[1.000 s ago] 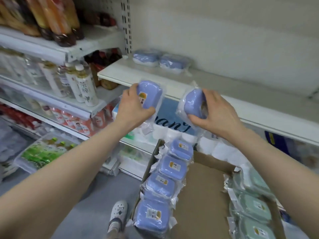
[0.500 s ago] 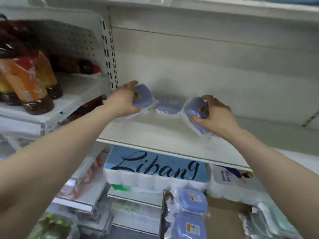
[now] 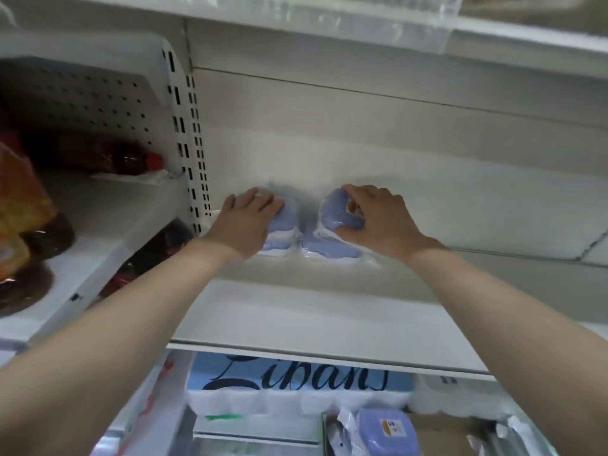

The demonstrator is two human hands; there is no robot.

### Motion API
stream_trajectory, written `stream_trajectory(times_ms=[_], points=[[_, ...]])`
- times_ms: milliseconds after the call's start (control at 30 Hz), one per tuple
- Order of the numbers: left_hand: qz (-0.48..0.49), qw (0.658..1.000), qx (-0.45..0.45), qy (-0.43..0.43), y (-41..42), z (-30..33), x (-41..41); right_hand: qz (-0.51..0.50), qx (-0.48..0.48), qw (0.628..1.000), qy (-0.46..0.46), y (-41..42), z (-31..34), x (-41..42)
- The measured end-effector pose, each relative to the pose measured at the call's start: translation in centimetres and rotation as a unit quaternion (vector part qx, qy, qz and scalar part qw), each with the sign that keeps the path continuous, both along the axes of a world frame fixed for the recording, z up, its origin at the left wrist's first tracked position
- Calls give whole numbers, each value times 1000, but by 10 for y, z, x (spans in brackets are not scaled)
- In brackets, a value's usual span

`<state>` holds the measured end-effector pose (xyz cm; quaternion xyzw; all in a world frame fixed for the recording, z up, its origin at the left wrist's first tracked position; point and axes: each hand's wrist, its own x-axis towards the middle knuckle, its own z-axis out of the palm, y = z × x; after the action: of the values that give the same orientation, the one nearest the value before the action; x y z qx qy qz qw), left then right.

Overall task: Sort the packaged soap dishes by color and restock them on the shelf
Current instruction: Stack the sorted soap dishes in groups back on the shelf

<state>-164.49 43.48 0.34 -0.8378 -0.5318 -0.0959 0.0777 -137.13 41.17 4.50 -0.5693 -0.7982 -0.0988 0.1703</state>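
Note:
Two stacks of blue packaged soap dishes stand at the back of the white shelf (image 3: 296, 317), by the rear wall. My left hand (image 3: 246, 218) lies over the top of a blue soap dish (image 3: 283, 218) that sits on a lower one (image 3: 276, 246) in the left stack. My right hand (image 3: 375, 218) grips another blue soap dish (image 3: 335, 212), tilted, on top of the lower dish (image 3: 332, 250) in the right stack. One more blue packaged dish (image 3: 388, 432) shows in the cardboard box at the bottom edge.
A perforated white upright (image 3: 194, 153) bounds the shelf on the left. Beyond it, dark bottles (image 3: 112, 158) and orange packets (image 3: 23, 199) fill the neighbouring shelf. A blue "Libang" tissue pack (image 3: 296, 383) sits on the shelf below. Another shelf (image 3: 362, 24) hangs overhead.
Both hands have moved from above the box to the back of the shelf, carrying a blue dish each, and now have them on top of the two dishes that lay there.

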Motion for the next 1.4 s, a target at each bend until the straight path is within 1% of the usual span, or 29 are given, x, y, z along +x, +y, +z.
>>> stream_trajectory(times_ms=[67, 133, 167, 233, 267, 300, 333, 400, 433, 500, 633, 800, 900, 1000, 1067, 1233, 1333, 1400], points=[[-12, 1000, 16, -21, -1, -2, -1, 8, -25, 1000, 10, 14, -7, -8], [-23, 999, 26, -24, 1, -4, -3, 47, -54, 997, 38, 25, -18, -13], [-26, 999, 27, -19, 4, -5, -5, 73, -52, 995, 48, 28, -24, -15], [-31, 999, 34, -11, 11, -7, -6, 109, 11, 993, 36, 31, -38, -15], [-36, 998, 41, -8, 15, -7, -7, 106, 56, 993, 13, 31, -45, -13], [-42, 998, 47, -5, 19, -7, -8, 80, 96, 992, -14, 29, -52, -11], [-46, 998, 50, -2, 23, -8, -8, 36, 117, 992, -37, 23, -57, -10], [-47, 998, 49, 5, 28, -9, -8, -22, 106, 993, -50, 13, -65, -10], [-48, 998, 50, 9, 30, -8, -8, -21, 85, 995, -44, 11, -67, -11], [-61, 996, 57, 22, 31, -8, -7, 15, 56, 998, -22, 14, -68, -12], [-72, 994, 73, 47, 37, -12, -7, 64, 40, 997, -7, 27, -69, -9], [-40, 994, 86, 62, 34, -12, 3, 71, 52, 996, -10, 32, -68, -8], [-19, 992, 96, 74, 28, -11, 7, 49, 42, 997, -46, 29, -64, -8], [-28, 990, 121, 63, 17, -8, 10, 28, 48, 994, -91, 24, -61, -5], [-33, 988, 138, 52, 5, -6, 13, 30, 60, 993, -101, 18, -58, -1], [-40, 988, 152, 11, -42, 2, 25, 76, 88, 989, -94, -16, -46, 16], [-35, 985, 167, 7, -86, 6, 35, 106, 108, 984, -90, -51, -43, 34], [-29, 983, 182, 8, -120, 6, 48, 119, 103, 983, -100, -81, -41, 49]])
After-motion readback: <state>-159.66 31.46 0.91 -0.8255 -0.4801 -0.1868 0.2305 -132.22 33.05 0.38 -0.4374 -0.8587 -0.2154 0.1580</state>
